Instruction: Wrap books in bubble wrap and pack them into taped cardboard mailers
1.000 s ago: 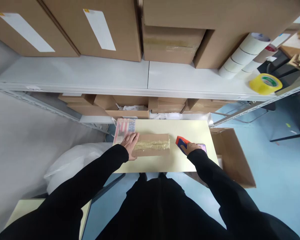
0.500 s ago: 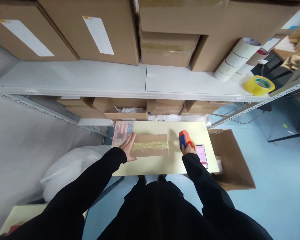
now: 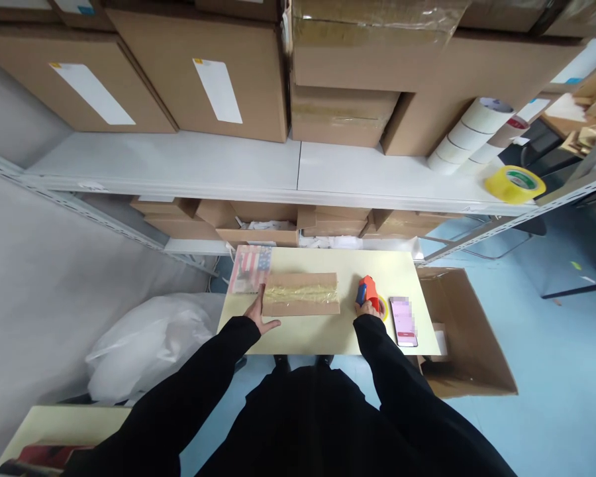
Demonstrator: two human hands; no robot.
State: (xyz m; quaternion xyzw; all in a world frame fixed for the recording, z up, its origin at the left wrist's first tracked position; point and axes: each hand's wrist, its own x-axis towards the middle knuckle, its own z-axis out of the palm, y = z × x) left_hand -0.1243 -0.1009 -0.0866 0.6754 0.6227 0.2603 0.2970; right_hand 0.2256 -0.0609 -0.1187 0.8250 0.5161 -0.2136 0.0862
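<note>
A long cardboard box (image 3: 300,308) lies on the pale table (image 3: 298,338), with clear tape wrinkled along the middle of its top. My left hand (image 3: 259,313) is at the box's left end, thumb spread toward the near side and fingers along the end, not wrapped round it. On the right, my right hand (image 3: 366,310) grips an orange and blue tape dispenser (image 3: 369,289) carrying a yellow roll. The dispenser is at or just above the tabletop, apart from the box. To its right lies a phone (image 3: 403,321) with a pink screen.
A flag-patterned sheet (image 3: 251,268) lies at the table's far left corner. Behind, a shelf (image 3: 179,159) holds large cartons (image 3: 228,86), white rolls (image 3: 469,136) and a yellow tape roll (image 3: 515,184). An open carton (image 3: 471,331) stands right; a white plastic bag (image 3: 149,344) sits left.
My right hand has brought the tape dispenser lower and slightly left, away from the phone. My left hand has slid toward the box's near left corner, thumb spreading. The camera view has tilted up slightly.
</note>
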